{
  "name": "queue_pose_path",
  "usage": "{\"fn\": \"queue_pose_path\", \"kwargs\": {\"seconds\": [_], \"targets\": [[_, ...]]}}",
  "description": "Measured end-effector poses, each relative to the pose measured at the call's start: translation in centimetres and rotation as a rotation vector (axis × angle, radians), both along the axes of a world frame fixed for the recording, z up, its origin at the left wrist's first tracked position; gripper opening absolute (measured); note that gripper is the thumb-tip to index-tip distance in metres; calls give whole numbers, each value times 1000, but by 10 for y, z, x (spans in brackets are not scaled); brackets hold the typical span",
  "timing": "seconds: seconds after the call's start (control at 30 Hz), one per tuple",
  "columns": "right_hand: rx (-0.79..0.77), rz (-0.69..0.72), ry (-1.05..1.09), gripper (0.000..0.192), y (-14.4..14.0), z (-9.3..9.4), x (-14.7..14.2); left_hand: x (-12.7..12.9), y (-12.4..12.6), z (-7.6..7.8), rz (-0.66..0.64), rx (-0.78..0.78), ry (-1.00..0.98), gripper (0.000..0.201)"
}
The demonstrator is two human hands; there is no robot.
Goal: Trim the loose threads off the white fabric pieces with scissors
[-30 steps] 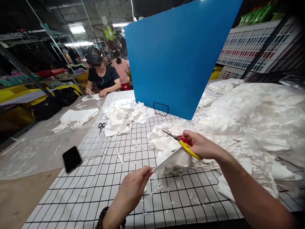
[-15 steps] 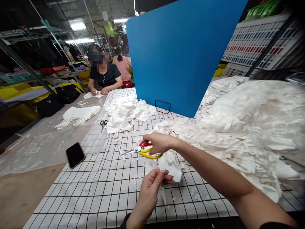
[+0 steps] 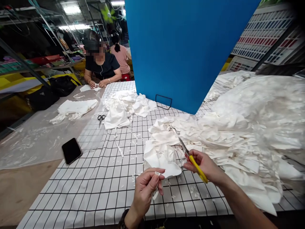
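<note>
My left hand [image 3: 145, 187] is closed in a pinch near the table's front edge. A narrow strip of white fabric [image 3: 155, 194] shows between the fingertips and hangs below them. My right hand [image 3: 203, 163] grips scissors [image 3: 197, 168] with a yellow handle; a bit of red shows by the fingers. Their blades point up and away to the left, over the edge of the white cloth heap. A white cloth piece [image 3: 164, 159] lies just beyond my left hand, at the near end of the heap. Tiny white scraps [image 3: 195, 192] are scattered around.
A tall blue board [image 3: 186, 57] stands across the table. Piled white cloth [image 3: 252, 133] covers the right side. A phone [image 3: 71, 151], black-handled scissors [image 3: 101, 119] and another cloth pile [image 3: 121, 108] lie left. A person [image 3: 102, 68] handles white cloth at the far left.
My right hand has swung right and nearer with the scissors, from over the middle of the table to beside the heap. The left hand stays low, still pinching. The view has shifted slightly.
</note>
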State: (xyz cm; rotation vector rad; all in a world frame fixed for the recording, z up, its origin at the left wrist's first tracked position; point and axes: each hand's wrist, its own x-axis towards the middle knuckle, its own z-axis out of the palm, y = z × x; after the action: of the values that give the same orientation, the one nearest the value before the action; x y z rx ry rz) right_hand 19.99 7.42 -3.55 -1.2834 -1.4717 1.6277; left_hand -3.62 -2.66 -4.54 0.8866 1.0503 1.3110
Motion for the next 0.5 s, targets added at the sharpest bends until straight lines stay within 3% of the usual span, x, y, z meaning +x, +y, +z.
{"fn": "queue_pose_path", "kwargs": {"seconds": [0.13,0.27,0.4,0.5], "targets": [[100,-12,-234,36,-39,-8,4,11,9,-5,-18,-18,-37,27],[185,84,-469,32,-66,1,3,21,14,-8,-50,-76,12,28],[268,112,-660,31,-75,11,3,24,13,-8,-120,-54,83,25],[333,113,-726,30,-73,14,2,22,12,-4,-158,33,252,23]]}}
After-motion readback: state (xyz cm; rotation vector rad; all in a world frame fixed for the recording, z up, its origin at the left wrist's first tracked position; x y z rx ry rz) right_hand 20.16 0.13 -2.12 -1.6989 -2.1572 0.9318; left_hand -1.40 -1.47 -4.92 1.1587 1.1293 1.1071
